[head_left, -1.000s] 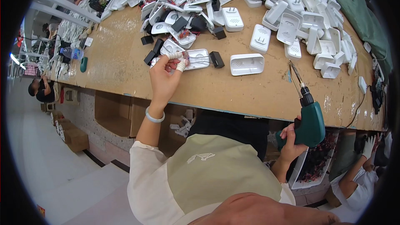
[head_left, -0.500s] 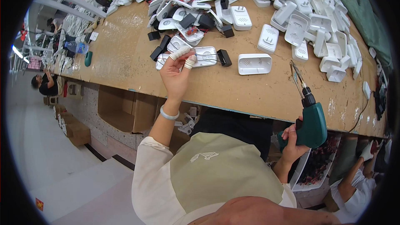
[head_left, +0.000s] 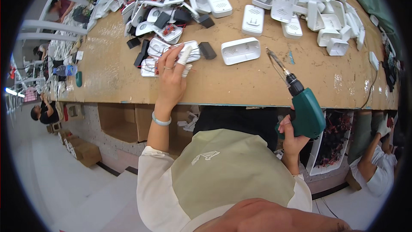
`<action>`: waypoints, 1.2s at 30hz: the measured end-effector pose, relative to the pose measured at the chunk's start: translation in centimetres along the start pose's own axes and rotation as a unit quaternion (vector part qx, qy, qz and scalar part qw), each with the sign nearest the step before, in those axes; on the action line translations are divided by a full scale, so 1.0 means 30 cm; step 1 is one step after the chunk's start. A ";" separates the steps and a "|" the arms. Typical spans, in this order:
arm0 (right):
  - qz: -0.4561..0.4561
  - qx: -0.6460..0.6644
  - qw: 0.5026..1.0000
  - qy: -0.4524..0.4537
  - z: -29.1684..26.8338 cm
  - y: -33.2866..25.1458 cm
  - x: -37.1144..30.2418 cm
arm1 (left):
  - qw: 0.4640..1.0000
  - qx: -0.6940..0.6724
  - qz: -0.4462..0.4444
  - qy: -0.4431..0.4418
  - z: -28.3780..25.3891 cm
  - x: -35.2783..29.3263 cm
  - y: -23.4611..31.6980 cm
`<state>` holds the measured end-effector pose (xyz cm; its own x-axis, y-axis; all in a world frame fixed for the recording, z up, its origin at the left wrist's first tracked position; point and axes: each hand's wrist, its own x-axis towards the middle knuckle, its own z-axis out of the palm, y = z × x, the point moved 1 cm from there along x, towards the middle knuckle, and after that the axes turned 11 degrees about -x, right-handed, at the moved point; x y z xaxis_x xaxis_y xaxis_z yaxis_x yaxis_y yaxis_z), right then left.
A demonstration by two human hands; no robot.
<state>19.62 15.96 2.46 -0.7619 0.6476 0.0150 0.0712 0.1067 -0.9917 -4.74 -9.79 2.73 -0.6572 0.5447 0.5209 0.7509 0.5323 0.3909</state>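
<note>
My left hand (head_left: 172,75), with pale finger covers on some fingers, reaches over the near edge of the white plastic covers. Its fingers are stretched out and slightly apart over a white cover (head_left: 149,67) with thin wires, hiding part of it. Against another white cover (head_left: 193,47) stands a black block (head_left: 207,50). My right hand (head_left: 292,134) is wrapped round the handle of a green pistol-shaped soldering gun (head_left: 310,114). Its metal tip points up and left above the cardboard-covered table. Left of the tip lies a white open housing (head_left: 240,51), hollow side up.
White housings (head_left: 283,5) with plug pins or holes are heaped at the far right. Wired covers and black blocks (head_left: 162,19) pile up far left of centre. A cable (head_left: 372,87) runs along the right side. Below the table, a white bin (head_left: 315,163) holds dark wired parts; a co-worker's gloved hand (head_left: 383,127) is right.
My view has shifted, so the table things sit lower left or higher. My left hand's fingers have straightened from a pinch and lowered onto the covers. The soldering gun stays in my right hand.
</note>
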 end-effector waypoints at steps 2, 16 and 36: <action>-0.007 0.005 1.000 -0.005 -0.007 0.001 0.001 | 0.999 0.006 0.020 -0.037 -0.017 -0.012 -0.030; -0.002 0.001 1.000 -0.024 0.019 -0.015 0.005 | 0.991 -0.117 0.067 -0.019 -0.100 0.011 -0.101; 0.044 0.008 0.999 -0.018 -0.015 0.019 0.027 | 0.989 -0.129 -0.070 0.004 0.190 0.112 0.302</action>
<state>19.33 16.88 1.95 -0.7761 0.6261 -0.0761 0.1285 0.0388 -0.9910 -0.52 0.55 3.69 -0.7565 0.4718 0.4528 0.6442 0.4184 0.6403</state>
